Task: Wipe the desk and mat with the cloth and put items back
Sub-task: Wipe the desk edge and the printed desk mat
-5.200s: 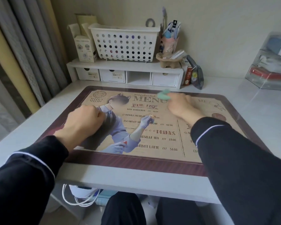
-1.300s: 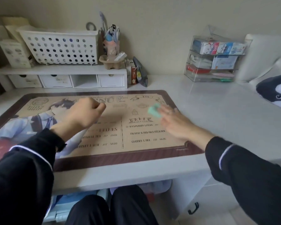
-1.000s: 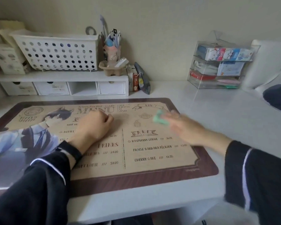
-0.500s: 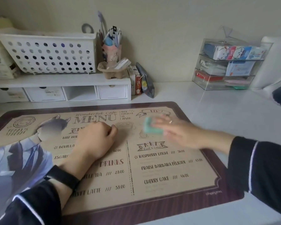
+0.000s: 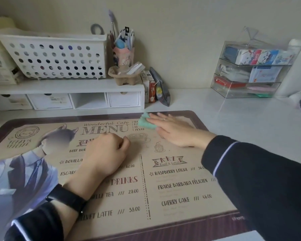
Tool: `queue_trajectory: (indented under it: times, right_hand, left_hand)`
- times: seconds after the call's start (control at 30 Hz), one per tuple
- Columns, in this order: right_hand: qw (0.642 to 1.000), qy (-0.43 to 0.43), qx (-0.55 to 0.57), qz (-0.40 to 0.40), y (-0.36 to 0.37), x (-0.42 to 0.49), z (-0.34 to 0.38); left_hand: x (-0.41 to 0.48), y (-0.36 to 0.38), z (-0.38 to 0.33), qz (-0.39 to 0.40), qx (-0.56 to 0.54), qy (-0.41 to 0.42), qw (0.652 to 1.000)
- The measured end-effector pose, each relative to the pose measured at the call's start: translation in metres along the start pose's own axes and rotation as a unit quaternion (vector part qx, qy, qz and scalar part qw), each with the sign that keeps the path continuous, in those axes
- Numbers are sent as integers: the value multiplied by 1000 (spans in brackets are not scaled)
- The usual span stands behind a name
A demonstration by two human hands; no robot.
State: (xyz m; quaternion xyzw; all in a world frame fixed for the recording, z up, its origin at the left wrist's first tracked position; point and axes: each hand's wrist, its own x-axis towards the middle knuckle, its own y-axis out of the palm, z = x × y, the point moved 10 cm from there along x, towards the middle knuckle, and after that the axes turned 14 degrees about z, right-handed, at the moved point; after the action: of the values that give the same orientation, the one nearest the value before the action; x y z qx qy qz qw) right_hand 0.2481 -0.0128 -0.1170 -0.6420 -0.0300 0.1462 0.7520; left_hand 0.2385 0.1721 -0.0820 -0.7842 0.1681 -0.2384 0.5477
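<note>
Now the right hand [image 5: 174,131] is lying flat on the mat [image 5: 181,188], and its fingers [image 5: 156,119] are straight and pressed close together on the green cloth [image 5: 145,122]. I think the flat palm is giving an even push, so the cloth is rubbing the surface and not rolling up. The cloth is sitting near the far edge of the mat, right of the big word MENU and just in front of the white drawer shelf [image 5: 87,87].

The left hand [image 5: 106,153] is resting on the middle of the mat as a loose fist, with the fingers curled under and the thumb against the forefinger. Nothing is showing inside it. Probably it is weighing the mat down so the mat is not sliding on the desk [image 5: 250,119] during the wiping.

The cloth is folded into a small pad. Its visible part is running slantwise, from far-left to near-right, but its right end is hiding under the fingers, so I cannot tell the full length. The fingers are pointing left and a little away, toward the shelf. The mat's long side is running left to right along the desk front. By my judgement, wiping is under way.
</note>
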Motion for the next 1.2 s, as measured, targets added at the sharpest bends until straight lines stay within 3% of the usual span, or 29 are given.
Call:
queue_trajectory:
  times: [0.17, 0.37, 0.5, 0.67, 0.83, 0.93, 1.0, 1.1, 1.13, 1.2]
  right_hand:
    - [971, 234, 16, -43, -19, -5, -73]
    - [988, 138, -23, -62, -25, 49, -20]
    - [962, 259, -21, -87, -37, 34, -62]
    - [986, 125, -42, -97, -20, 60, -7]
    - [959, 260, -10, -108, -38, 47, -44]
    - [953, 277, 24, -119, -30, 45, -9]
    - [970, 208, 31, -119, -14, 46, 30]
    - [995, 33, -6, -97, 0, 37, 77]
    - [996, 31, -2, -85, -5, 34, 68]
    - [988, 137, -2, -73, -19, 34, 22]
  left_hand:
    - [1, -1, -2, -3, -3, -11, 1000]
    - [-2, -3, 0, 2, -24, -3, 1000]
    - [1, -1, 2, 0, -31, -2, 1000]
    - [3, 1, 3, -4, -32, -3, 999]
    - [1, -2, 2, -10, -48, 1, 999]
    - [1, -3, 2, -9, -56, 1, 998]
    - [1, -4, 1, -8, -56, -2, 998]
    - [-1, -4, 0, -9, -61, 3, 998]
    - [0, -4, -1, -10, -63, 5, 998]
    - [0, -5, 0, -14, -66, 5, 998]
